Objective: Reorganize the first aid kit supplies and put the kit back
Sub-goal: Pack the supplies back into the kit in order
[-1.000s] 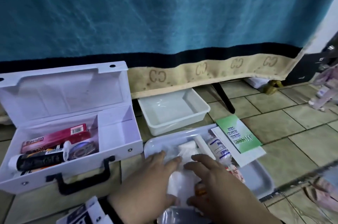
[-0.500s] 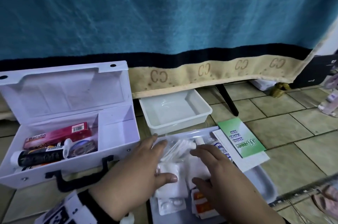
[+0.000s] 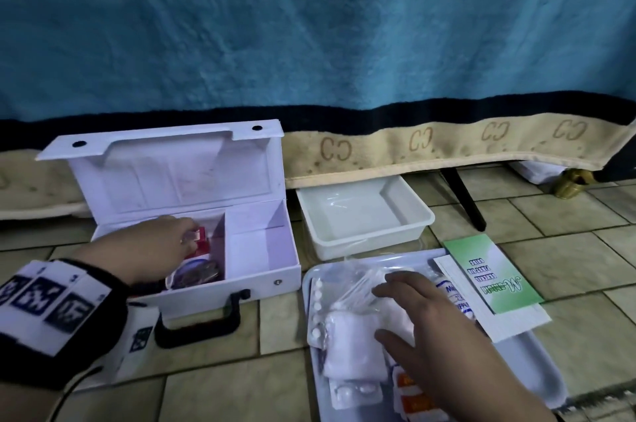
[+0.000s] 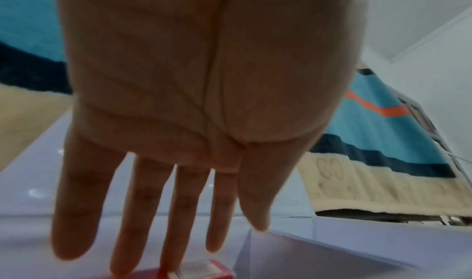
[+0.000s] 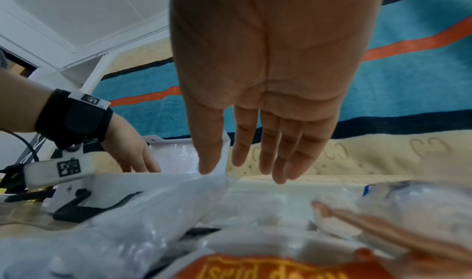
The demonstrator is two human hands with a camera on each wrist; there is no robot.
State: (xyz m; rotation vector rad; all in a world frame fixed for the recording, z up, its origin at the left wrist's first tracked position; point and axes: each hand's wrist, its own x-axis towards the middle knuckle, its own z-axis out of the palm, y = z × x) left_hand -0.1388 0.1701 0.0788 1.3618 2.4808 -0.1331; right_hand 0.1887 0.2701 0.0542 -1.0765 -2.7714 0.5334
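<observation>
The white first aid kit (image 3: 265,280) stands open on the floor at the left with its lid up. My left hand (image 3: 182,232) reaches into its left compartment, and its straight fingers (image 4: 178,212) touch the red box (image 3: 201,239) there. A round tin (image 3: 196,275) lies in front of the box. The kit's right compartment holds nothing. My right hand (image 3: 409,313) hovers open, fingers spread, over the grey tray (image 3: 540,383). The tray holds a gauze roll (image 3: 351,346), a clear bag of cotton swabs (image 3: 354,284), blister packs (image 3: 356,390), orange sachets (image 3: 413,401) and a small bottle (image 3: 454,294).
An empty white tub (image 3: 361,215) sits behind the tray, under the hanging blue blanket (image 3: 344,42). A green leaflet (image 3: 492,273) on white paper lies against the tray's right edge. The kit's black handle (image 3: 199,328) sticks out toward me. Tiled floor lies to the right.
My left hand has left the tray and gone left into the kit's left compartment. My right hand has stayed over the tray's supplies.
</observation>
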